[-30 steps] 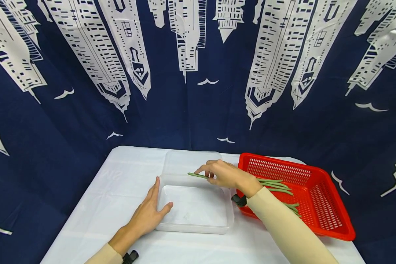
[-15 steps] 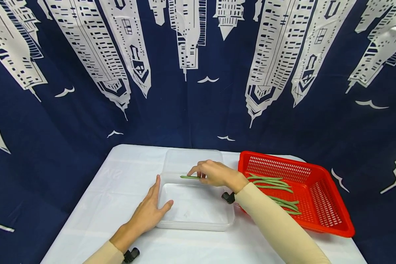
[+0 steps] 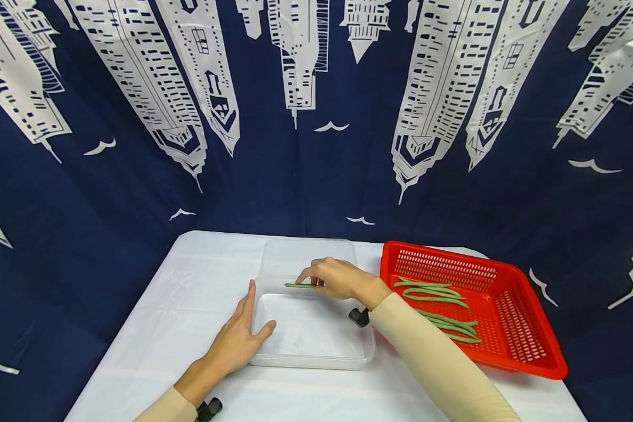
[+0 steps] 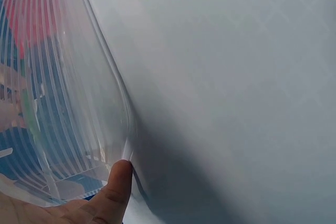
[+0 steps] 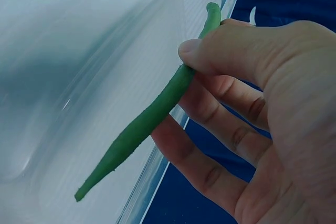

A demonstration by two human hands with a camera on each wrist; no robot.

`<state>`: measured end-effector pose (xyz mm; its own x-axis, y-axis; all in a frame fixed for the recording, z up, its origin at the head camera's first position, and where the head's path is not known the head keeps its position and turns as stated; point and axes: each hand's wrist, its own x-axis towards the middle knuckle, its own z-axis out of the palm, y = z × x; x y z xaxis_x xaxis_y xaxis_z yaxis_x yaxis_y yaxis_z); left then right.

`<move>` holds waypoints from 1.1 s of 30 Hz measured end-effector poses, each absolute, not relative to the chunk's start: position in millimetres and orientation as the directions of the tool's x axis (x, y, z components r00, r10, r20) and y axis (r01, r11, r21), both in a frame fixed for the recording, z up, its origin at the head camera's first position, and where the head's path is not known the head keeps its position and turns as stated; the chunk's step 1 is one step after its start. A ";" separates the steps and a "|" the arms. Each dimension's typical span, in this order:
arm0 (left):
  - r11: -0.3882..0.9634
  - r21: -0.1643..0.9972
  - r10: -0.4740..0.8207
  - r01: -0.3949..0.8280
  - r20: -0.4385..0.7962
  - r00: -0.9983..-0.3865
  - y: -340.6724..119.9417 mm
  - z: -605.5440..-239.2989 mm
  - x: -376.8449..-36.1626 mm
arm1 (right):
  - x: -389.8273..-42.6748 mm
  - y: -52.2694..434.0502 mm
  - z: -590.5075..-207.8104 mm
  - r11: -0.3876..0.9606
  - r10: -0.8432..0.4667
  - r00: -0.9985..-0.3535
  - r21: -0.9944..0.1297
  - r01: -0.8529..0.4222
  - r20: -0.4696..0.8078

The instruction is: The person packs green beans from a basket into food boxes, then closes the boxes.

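Right hand [image 3: 340, 279] pinches a green bean [image 3: 300, 285] over the clear container [image 3: 311, 357]; left hand [image 3: 237, 340] flat, seemingly steadying it.

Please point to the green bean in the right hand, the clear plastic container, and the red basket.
green bean [image 5: 152, 114], right wrist view, middle of the pod
clear plastic container [image 3: 316, 364], head view, near rim
red basket [image 3: 506, 369], head view, front wall

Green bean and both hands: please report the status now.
Right hand pinches green bean over clear container. Left hand flat on table, touching container's left wall. More beans in red basket. Nothing in the way.
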<state>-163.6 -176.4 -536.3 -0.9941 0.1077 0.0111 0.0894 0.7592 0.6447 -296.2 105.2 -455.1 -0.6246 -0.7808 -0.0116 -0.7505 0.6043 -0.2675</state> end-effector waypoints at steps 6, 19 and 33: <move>0.757 0.647 0.107 0.086 0.006 -0.994 -176.0 -537.6 -163.4 | -292.7 104.8 -454.9 0.625 -0.766 -0.643 -0.224 -0.748 0.010; 0.753 0.651 0.102 0.095 0.027 -0.994 -175.0 -535.1 -161.5 | -286.3 114.6 -447.8 0.644 -0.745 -0.665 -0.201 -0.738 0.053; 0.752 0.654 0.094 0.084 0.019 -0.995 -173.6 -538.0 -163.2 | -276.5 158.5 -433.9 0.665 -0.707 -0.700 -0.245 -0.706 0.101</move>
